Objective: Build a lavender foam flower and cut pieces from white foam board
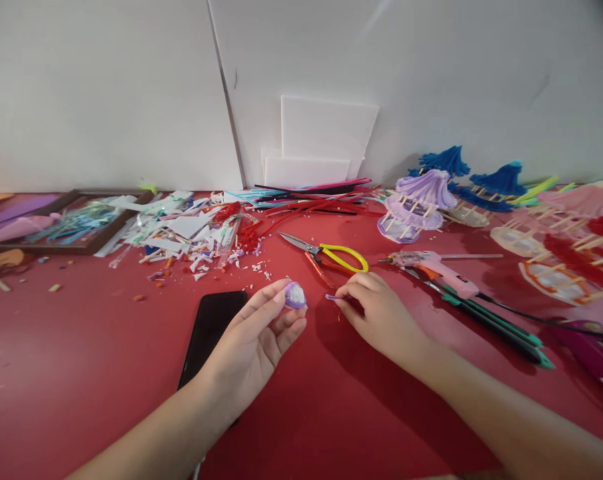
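Observation:
Between the thumb and fingers of my left hand point(264, 327) is a small round piece with a purple rim and white middle point(295, 295). My right hand point(376, 310) pinches a short purple strip point(331, 297), which looks like pipe cleaner, a little to the right of the round piece and apart from it. Just beyond my right hand lie scissors point(326, 255) with one yellow and one orange handle. Under my left wrist and hand a black phone point(214, 327) lies on the red table point(106, 373).
A pink glue gun point(446, 270) with a cord lies at right, beside a green-and-black tool point(496, 327). Several pipe-cleaner carousel-like models point(421, 200) stand behind. Scraps point(186, 230), a brown frame point(81, 248) and loose pipe cleaners point(311, 200) line the back; white boards point(326, 130) lean on the wall.

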Motion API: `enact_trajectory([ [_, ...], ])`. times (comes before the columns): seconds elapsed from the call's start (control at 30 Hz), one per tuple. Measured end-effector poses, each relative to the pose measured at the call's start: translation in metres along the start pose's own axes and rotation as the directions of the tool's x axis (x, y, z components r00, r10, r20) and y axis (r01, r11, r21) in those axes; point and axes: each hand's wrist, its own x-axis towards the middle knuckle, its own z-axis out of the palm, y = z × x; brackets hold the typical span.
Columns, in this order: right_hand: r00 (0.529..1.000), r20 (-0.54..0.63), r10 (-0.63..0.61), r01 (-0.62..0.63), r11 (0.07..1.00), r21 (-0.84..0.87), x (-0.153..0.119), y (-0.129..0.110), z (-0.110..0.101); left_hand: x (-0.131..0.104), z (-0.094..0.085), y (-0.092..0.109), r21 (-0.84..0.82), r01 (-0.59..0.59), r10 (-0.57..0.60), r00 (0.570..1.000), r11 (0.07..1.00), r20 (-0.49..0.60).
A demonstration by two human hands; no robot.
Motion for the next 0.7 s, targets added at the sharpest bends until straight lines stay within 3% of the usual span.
enact_trajectory([
  [0.17, 1.0, -0.014, 0.015, -0.014, 0.999, 0.036, -0.003, 0.002, -0.001, 0.0, -0.004, -0.003, 0.049, 0.03, -0.032, 0.999, 0.998, 0.037],
  [0.33, 1.0, -0.027, 0.011, -0.01, 0.999, 0.037, -0.003, 0.0, -0.008, 0.001, -0.006, -0.006, 0.084, -0.012, 0.007, 0.999, 0.996, 0.053],
  [0.57, 0.999, 0.047, 0.017, -0.019, 0.999, 0.028, -0.005, 0.003, -0.008, -0.001, -0.005, -0.008, 0.094, 0.029, -0.039, 0.994, 0.995, 0.101],
  [0.7, 0.997, -0.063, -0.042, 0.045, 0.997, 0.059, -0.007, -0.003, -0.015, -0.002, -0.005, -0.008, 0.144, 0.001, -0.019, 0.992, 0.99, 0.121],
])
